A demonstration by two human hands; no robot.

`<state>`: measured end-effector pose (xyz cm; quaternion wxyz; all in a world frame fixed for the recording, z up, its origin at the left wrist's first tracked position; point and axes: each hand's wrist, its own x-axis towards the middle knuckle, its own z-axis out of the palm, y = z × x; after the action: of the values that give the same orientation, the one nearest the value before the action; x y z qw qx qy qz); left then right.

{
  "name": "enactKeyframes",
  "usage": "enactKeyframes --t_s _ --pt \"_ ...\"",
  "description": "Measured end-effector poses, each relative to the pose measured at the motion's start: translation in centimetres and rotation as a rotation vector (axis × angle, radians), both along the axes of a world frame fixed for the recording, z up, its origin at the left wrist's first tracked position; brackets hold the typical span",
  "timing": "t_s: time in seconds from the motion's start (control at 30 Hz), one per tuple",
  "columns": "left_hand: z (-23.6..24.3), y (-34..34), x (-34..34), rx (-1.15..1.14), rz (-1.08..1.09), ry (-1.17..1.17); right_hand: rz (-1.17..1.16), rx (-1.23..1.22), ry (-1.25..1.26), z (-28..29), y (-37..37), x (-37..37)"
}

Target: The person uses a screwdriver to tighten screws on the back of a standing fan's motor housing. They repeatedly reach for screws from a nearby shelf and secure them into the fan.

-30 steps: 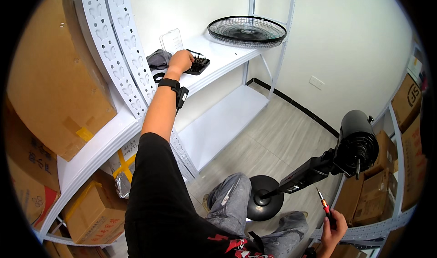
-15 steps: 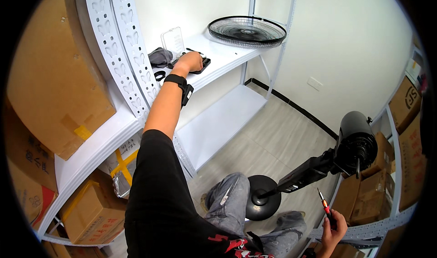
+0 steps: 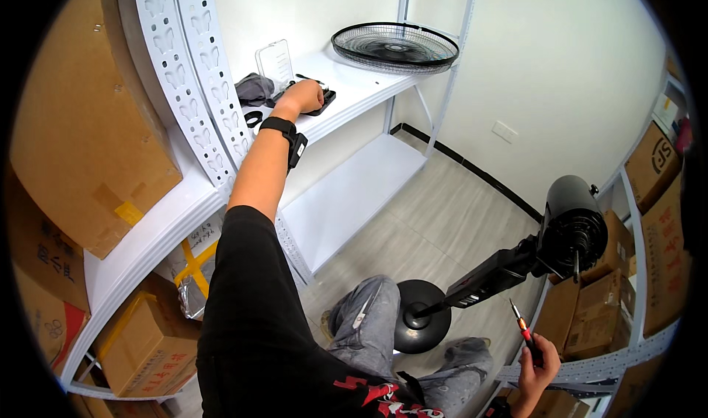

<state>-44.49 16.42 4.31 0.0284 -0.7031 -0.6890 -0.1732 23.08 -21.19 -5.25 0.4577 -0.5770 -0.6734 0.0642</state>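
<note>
My left hand (image 3: 303, 96) reaches up to the white shelf and bends down over a small dark tool case (image 3: 323, 106). Its fingers are curled, and whatever they grip in there is hidden. The case's clear lid (image 3: 274, 62) stands upright behind it. At the lower right, my right hand (image 3: 539, 363) is closed round a red-and-black screwdriver (image 3: 525, 329), its tip pointing up and away. Beyond that tip stands the black fan motor (image 3: 574, 230) with a bare shaft, on a pole rising from a round black base (image 3: 420, 329) between my legs.
A wire fan grille (image 3: 396, 48) lies at the shelf's far end. Grey cloth (image 3: 254, 89) and a black ring (image 3: 253, 119) are beside the case. Cardboard boxes (image 3: 81, 123) fill the left rack; more boxes (image 3: 601, 311) stand on the right rack. A lower white shelf (image 3: 354, 200) runs beneath.
The view has shifted slightly. My left hand stays bent over the tool case, and my right hand keeps the screwdriver in much the same pose.
</note>
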Motion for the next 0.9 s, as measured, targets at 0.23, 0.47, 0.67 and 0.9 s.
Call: enactKeyframes --t_s 0.23,0.47,0.67,0.9 --pt "0.2 0.0 0.2 -0.043 0.058 0.015 -0.005 -0.004 0.001 0.2 0.0 -0.4" --pt "-0.1 -0.6 0.1 0.04 -0.017 -0.143 0.006 0.02 -0.006 0.1 0.1 -0.1" --pt "0.9 -1.2 -0.5 0.262 -0.081 -0.265 0.046 0.068 -0.084 1.4 0.3 -1.1" --pt "5.3 -7.6 4.8 0.398 -0.313 -0.784 0.06 0.083 -0.1 1.8 0.4 -1.9"
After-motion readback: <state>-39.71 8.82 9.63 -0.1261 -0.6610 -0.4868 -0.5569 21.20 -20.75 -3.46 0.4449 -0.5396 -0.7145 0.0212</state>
